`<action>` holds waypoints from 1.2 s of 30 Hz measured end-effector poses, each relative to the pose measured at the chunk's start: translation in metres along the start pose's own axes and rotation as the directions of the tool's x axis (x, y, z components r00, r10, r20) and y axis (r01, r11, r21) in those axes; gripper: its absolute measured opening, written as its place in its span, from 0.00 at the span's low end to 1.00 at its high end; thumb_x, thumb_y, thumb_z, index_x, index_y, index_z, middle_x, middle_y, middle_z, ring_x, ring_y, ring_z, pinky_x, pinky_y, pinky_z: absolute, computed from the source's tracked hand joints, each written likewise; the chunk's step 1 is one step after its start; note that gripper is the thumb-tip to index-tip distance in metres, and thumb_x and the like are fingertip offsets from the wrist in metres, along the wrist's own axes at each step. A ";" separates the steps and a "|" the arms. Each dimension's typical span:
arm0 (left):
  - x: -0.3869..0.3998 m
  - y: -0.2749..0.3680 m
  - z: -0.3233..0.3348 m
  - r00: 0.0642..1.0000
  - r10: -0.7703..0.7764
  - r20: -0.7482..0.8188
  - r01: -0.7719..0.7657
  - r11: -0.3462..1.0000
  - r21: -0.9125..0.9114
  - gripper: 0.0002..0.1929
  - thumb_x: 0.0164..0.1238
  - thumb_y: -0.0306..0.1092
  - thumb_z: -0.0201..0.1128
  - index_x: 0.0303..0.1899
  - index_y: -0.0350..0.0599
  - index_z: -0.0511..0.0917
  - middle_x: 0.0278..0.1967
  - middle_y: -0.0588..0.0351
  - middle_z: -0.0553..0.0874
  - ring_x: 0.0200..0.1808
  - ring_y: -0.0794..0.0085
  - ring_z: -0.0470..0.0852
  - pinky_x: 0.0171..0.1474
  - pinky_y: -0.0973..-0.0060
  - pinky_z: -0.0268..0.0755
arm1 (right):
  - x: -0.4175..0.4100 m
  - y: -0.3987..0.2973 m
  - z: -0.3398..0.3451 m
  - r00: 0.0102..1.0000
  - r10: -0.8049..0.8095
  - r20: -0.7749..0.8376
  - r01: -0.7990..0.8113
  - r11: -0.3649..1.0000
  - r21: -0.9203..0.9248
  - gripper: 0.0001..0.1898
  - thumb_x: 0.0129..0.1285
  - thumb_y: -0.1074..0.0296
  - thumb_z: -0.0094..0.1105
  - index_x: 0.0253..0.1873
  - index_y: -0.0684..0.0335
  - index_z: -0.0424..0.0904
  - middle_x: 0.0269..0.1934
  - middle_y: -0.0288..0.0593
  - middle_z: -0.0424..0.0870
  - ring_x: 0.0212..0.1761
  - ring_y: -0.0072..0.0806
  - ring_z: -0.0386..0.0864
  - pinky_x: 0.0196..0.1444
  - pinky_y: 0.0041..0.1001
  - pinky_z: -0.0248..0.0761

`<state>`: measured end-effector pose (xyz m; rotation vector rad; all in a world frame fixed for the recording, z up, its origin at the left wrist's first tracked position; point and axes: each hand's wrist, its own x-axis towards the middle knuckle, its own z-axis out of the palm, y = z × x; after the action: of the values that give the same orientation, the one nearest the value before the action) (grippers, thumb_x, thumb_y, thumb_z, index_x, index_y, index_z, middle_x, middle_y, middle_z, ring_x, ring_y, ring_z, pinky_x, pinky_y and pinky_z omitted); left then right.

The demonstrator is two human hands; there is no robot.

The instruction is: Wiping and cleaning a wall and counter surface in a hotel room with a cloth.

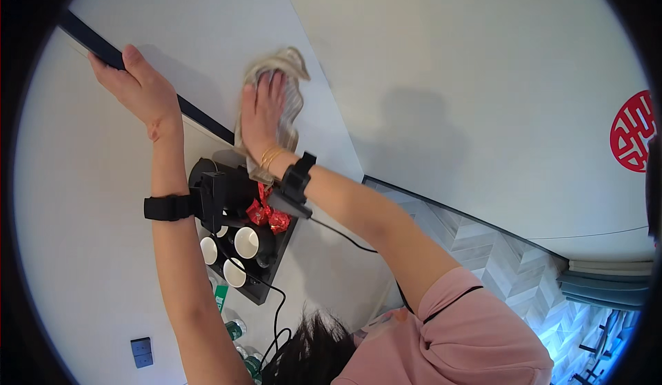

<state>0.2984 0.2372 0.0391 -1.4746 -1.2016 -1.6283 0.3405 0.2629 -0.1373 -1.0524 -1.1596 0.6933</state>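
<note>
My left hand (pixel 142 87) is at the upper left, with a long dark edge strip (pixel 204 118) of a white panel between its thumb and fingers. To its right, my right hand (pixel 265 110) presses a crumpled beige cloth (pixel 292 100) against the white panel (pixel 217 33), fingers spread on the fabric. The cloth's upper edge is blurred. Below the hands, a black tray (pixel 256 293) bears a black kettle (pixel 235 183), partly hidden by my left wrist strap, several white-lined cups (pixel 246 242) and red-wrapped items (pixel 279 221).
Plastic bottles with green labels (pixel 235 329) stand below the tray, partly hidden by my left arm and hair. A dark wall socket (pixel 141 353) is at the lower left. Black cables hang from the wrist devices. Folded blue-grey fabric (pixel 602 289) lies at the right, by the herringbone floor (pixel 486 250).
</note>
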 end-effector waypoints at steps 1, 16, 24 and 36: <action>0.001 0.001 0.000 1.000 0.001 0.005 -0.001 1.000 -0.002 0.31 0.76 0.41 0.49 0.67 0.25 0.52 0.65 0.36 0.62 0.65 0.51 0.64 0.68 0.65 0.56 | 0.013 0.002 -0.001 1.000 -0.019 -0.016 0.020 1.000 0.004 0.29 0.72 0.53 0.40 0.66 0.73 0.61 0.70 0.68 0.53 0.75 0.59 0.46 0.73 0.51 0.39; 0.006 0.005 0.001 1.000 0.012 0.014 -0.011 1.000 -0.016 0.31 0.75 0.42 0.50 0.67 0.25 0.53 0.62 0.36 0.65 0.62 0.52 0.68 0.66 0.67 0.58 | -0.005 0.103 -0.012 0.807 0.589 -0.045 -0.590 0.799 -0.118 0.33 0.71 0.45 0.31 0.71 0.65 0.57 0.72 0.64 0.52 0.74 0.54 0.50 0.72 0.47 0.47; 0.006 0.007 0.001 1.000 -0.010 0.012 0.010 1.000 0.020 0.31 0.75 0.42 0.50 0.67 0.25 0.54 0.61 0.35 0.66 0.62 0.51 0.68 0.66 0.66 0.57 | -0.009 0.026 -0.006 0.962 0.270 -0.039 -0.271 0.963 -0.006 0.30 0.73 0.49 0.36 0.69 0.69 0.58 0.72 0.66 0.51 0.75 0.58 0.47 0.73 0.47 0.44; 0.007 0.009 -0.001 1.000 0.001 0.029 -0.001 1.000 0.000 0.30 0.75 0.41 0.49 0.66 0.24 0.54 0.61 0.35 0.67 0.62 0.51 0.68 0.66 0.67 0.57 | -0.007 0.085 -0.015 0.886 0.451 -0.110 -0.453 0.891 0.007 0.32 0.72 0.49 0.35 0.68 0.73 0.58 0.71 0.65 0.53 0.74 0.55 0.50 0.73 0.46 0.44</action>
<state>0.3048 0.2339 0.0475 -1.5032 -1.2169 -1.6111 0.3591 0.2846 -0.2192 -1.3803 -0.8292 0.9772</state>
